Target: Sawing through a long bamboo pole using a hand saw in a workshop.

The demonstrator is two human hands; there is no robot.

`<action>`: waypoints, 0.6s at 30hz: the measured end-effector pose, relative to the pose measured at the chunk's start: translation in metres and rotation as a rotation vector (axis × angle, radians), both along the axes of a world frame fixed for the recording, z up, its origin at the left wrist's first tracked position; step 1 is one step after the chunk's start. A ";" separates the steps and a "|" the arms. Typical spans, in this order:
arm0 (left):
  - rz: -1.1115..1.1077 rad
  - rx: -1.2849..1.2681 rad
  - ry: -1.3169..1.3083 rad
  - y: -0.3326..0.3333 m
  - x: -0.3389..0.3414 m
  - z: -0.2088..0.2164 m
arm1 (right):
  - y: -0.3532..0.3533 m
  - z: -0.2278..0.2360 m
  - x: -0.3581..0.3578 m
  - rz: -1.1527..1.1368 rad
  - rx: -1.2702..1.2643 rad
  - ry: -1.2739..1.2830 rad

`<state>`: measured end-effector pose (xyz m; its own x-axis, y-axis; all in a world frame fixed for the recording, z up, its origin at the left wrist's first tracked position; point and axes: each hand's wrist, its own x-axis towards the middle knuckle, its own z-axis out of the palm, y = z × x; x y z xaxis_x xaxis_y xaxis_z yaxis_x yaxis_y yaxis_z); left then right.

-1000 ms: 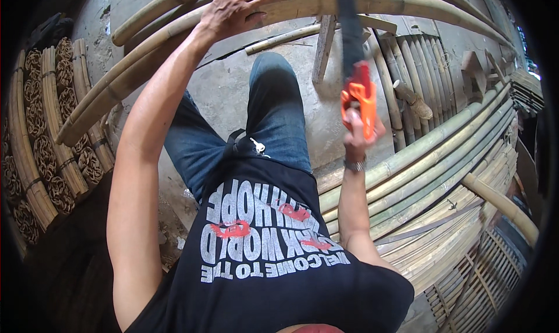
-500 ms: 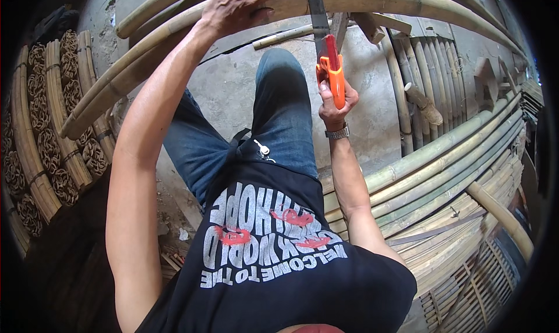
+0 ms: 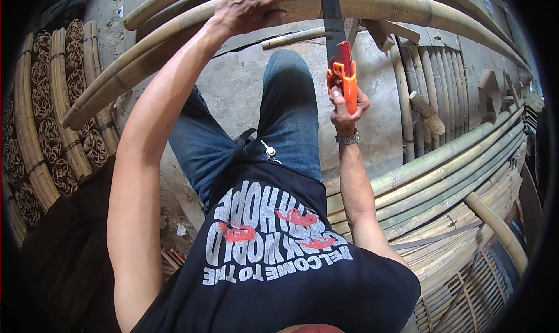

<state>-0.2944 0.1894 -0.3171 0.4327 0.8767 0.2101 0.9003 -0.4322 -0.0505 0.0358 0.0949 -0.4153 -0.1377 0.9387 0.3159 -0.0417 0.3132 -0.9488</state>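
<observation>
A thick, pale bamboo pole (image 3: 396, 5) runs across the top of the view, over my bent knee's far side. My left hand (image 3: 251, 8) lies on it with the fingers stretched out over the top and the thumb apart; the fingertips reach the upper edge of the view. To the right of that hand, a hand saw's dark blade (image 3: 333, 25) crosses the pole, and its tip is cut off by the frame edge. My right hand (image 3: 348, 108) is wrapped round the saw's orange handle (image 3: 350, 89). Whether the teeth have cut into the pole cannot be seen.
More bamboo poles (image 3: 425, 175) lie stacked at my right, above bundles of split strips (image 3: 442, 240). A short bamboo piece (image 3: 427, 113) rests on a slatted rack (image 3: 445, 88). Bundled bamboo (image 3: 64, 106) stands along the left. Wooden supports (image 3: 378, 34) sit under the pole.
The saw and my right hand have shifted a little to the right, and the blade shows a broader face. The whole view has moved slightly. My left hand stays on the pole.
</observation>
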 end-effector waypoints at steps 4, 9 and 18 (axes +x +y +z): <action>-0.002 0.003 -0.007 0.000 0.001 0.002 | -0.004 0.011 0.000 0.010 -0.090 0.044; -0.010 0.002 0.005 0.002 0.002 0.004 | -0.012 0.014 0.006 -0.012 -0.048 -0.008; 0.003 -0.027 -0.001 0.000 0.003 0.006 | -0.010 0.028 0.000 -0.015 -0.041 -0.065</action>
<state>-0.2919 0.1892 -0.3108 0.4302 0.8831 0.1873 0.9015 -0.4311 -0.0378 0.0362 0.0845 -0.3876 -0.1421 0.9528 0.2681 0.0249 0.2742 -0.9613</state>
